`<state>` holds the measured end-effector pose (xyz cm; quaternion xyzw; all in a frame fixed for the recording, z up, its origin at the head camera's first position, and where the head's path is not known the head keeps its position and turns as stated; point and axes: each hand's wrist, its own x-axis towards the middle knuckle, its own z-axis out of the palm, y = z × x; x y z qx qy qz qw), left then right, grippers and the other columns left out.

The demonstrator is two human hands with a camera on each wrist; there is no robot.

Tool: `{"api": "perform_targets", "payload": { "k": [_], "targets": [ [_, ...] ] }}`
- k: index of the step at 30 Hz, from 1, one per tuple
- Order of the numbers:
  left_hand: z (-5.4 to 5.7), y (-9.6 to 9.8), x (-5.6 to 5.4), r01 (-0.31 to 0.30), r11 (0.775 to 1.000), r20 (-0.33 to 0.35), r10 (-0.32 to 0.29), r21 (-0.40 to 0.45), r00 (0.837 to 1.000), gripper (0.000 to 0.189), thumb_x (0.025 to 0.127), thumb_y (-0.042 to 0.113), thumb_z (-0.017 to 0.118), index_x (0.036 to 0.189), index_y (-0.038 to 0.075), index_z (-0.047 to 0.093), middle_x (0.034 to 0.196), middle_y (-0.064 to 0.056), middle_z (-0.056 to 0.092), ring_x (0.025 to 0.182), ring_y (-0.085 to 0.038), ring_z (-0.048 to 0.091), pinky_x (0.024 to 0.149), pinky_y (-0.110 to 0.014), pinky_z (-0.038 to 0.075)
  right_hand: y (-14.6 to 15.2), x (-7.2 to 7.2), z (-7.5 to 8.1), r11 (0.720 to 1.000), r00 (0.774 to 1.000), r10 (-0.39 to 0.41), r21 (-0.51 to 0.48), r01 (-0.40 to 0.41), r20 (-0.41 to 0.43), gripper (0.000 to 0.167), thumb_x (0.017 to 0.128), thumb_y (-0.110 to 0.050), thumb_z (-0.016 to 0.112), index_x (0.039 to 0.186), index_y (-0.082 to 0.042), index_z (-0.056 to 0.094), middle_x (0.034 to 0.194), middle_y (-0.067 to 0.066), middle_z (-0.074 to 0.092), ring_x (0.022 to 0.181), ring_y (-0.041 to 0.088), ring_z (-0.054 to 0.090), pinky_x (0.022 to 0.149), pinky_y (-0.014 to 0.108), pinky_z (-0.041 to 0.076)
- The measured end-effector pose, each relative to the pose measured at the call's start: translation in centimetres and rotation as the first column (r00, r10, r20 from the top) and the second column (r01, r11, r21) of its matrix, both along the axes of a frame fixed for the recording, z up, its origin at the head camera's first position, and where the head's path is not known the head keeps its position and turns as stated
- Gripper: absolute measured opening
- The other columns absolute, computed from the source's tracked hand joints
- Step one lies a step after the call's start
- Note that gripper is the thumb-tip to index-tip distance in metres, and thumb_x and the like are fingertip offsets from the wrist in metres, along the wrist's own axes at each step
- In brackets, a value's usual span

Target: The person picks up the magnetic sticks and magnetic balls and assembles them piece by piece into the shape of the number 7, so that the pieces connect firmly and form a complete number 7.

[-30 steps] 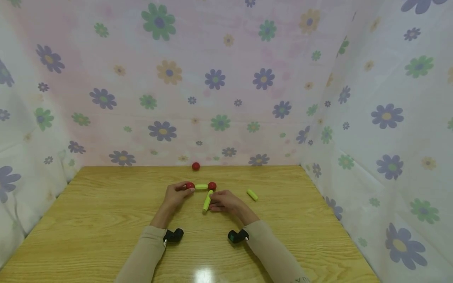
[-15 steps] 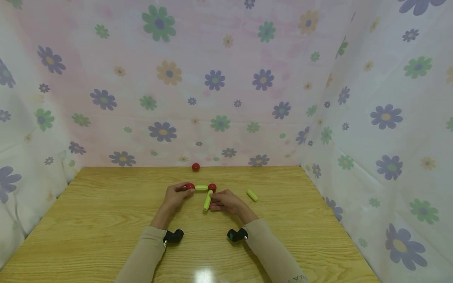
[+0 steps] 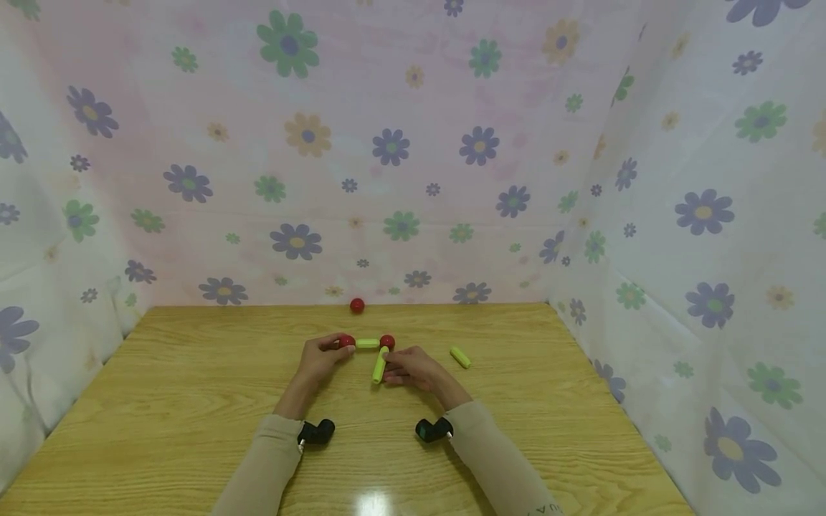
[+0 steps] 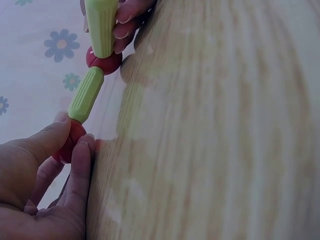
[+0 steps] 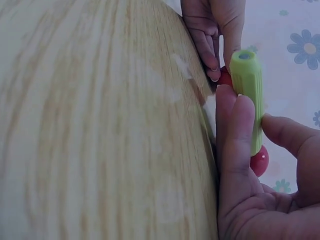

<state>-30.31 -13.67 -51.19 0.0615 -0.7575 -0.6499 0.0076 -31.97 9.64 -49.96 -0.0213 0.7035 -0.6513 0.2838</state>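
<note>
My left hand (image 3: 323, 358) pinches a red ball (image 4: 73, 140) between thumb and fingers. A yellow-green ribbed rod (image 3: 368, 344) runs from that ball to a second red ball (image 3: 387, 342) on its right. My right hand (image 3: 413, 367) pinches another yellow-green rod (image 5: 247, 90) between thumb and fingers. This rod slants toward me, its far end right at the second ball. A round hole shows in its near end in the right wrist view. Both hands stay low over the wooden table (image 3: 193, 401).
A loose red ball (image 3: 357, 306) lies at the table's back edge. One more yellow-green rod (image 3: 460, 357) lies to the right of my right hand. Flower-patterned cloth (image 3: 400, 143) hangs behind the table and along its sides. Each wrist carries a small black camera (image 3: 317, 432).
The near end of the rod in my right hand has shifted very slightly. Both hands keep their grips and places.
</note>
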Motion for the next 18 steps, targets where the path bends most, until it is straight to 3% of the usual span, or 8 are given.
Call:
{"api": "perform_targets", "payload": {
  "k": [7, 18],
  "targets": [
    [-0.03, -0.10, -0.03, 0.003, 1.000, 0.006, -0.003, 0.015, 1.000, 0.045, 0.093, 0.014, 0.079, 0.134, -0.001, 0.068, 0.121, -0.020, 0.066, 0.099, -0.020, 0.059, 0.076, -0.022, 0.049, 0.05, 0.34, 0.09, 0.999, 0.998, -0.014, 0.030, 0.016, -0.061, 0.054, 0.103, -0.026, 0.065, 0.141, 0.010, 0.055, 0.097, 0.009, 0.073, 0.078, 0.011, 0.070, 0.070, 0.020, 0.060],
    [-0.30, -0.10, -0.30, -0.005, 1.000, -0.003, 0.005, 0.010, 1.000, 0.044, 0.094, 0.012, 0.077, 0.135, -0.002, 0.067, 0.121, -0.021, 0.066, 0.099, -0.020, 0.059, 0.076, -0.022, 0.049, -0.01, 0.35, 0.01, 0.996, 0.995, -0.002, 0.089, 0.010, -0.098, 0.043, 0.103, -0.028, 0.065, 0.126, 0.008, 0.068, 0.082, 0.003, 0.073, 0.067, 0.005, 0.069, 0.058, 0.016, 0.055]
  ]
}}
